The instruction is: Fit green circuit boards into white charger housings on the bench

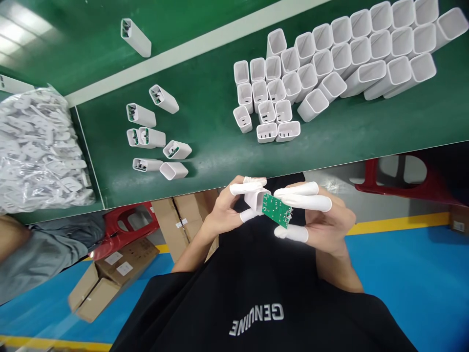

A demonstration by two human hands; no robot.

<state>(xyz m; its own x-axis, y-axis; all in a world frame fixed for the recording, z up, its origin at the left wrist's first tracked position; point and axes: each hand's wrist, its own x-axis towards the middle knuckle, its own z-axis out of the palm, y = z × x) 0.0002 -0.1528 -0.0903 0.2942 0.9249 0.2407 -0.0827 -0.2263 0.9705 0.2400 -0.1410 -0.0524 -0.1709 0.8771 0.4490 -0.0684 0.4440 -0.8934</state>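
My left hand (234,203), with white finger cots on its fingertips, grips a white plastic housing (253,199) just off the table's front edge. A green circuit board (276,210) sticks out of the housing's open end, tilted down to the right. My right hand (318,210), also in finger cots, pinches the board between its thumb below and fingers above. How deep the board sits inside the housing is hidden.
Rows of white housings (322,63) stand on the green table (205,98) at the right. Several housings with boards inside (141,115) lie at the left. Beyond them is a bag of white parts (40,151). A co-worker's sleeve (47,254), red stools (406,178) and cardboard boxes (120,264) are nearby.
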